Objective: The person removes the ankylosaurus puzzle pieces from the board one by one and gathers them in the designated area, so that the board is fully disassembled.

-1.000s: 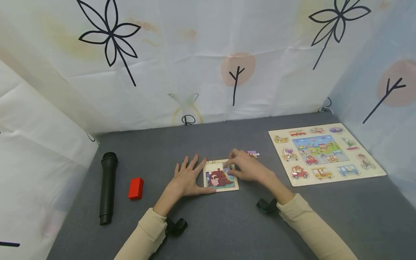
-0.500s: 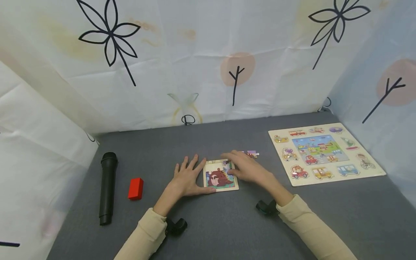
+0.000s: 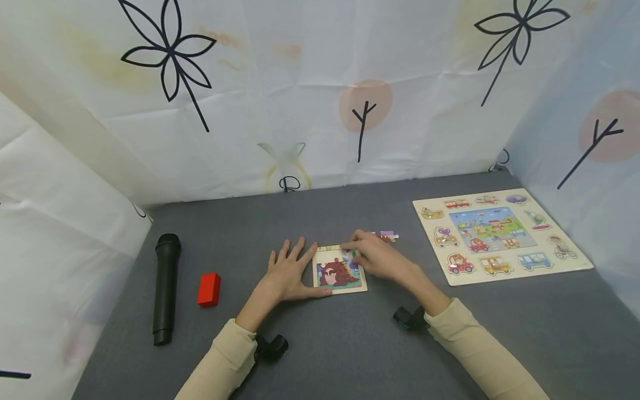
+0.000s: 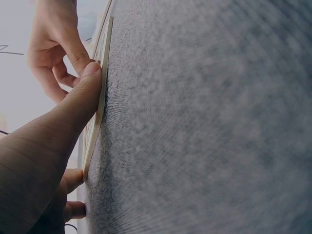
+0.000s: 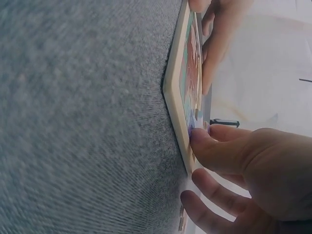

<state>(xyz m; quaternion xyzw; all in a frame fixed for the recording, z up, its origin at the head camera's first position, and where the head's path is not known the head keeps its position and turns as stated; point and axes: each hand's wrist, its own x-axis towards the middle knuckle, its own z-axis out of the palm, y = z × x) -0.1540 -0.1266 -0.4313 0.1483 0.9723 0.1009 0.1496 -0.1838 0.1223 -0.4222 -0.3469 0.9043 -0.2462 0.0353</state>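
Observation:
A small wooden tray puzzle (image 3: 350,290) with a reddish-brown hedgehog-like picture lies flat on the grey table. Its upper left part shows bare wood. My left hand (image 3: 286,278) has its fingers spread at the left side, the thumb resting on the tray's near edge and the index finger by the upper left corner. Over the upper right corner, my right hand (image 3: 380,255) pinches a pale purple puzzle piece (image 3: 347,255) between thumb and index finger. In the right wrist view, the right thumb (image 5: 207,146) touches the picture beside the rim; the fingers partly hide the piece.
Loose puzzle pieces (image 3: 387,236) lie just behind the right hand. A large vehicle peg puzzle (image 3: 435,266) is at the right. Toward the left are a red block (image 3: 209,290) and a black microphone (image 3: 167,290). Cloth walls (image 3: 320,111) enclose the table.
Half a second ago the right index finger was stretched toward the tray's top edge; now it is bent down onto the piece near the upper right corner. The left hand has stayed put.

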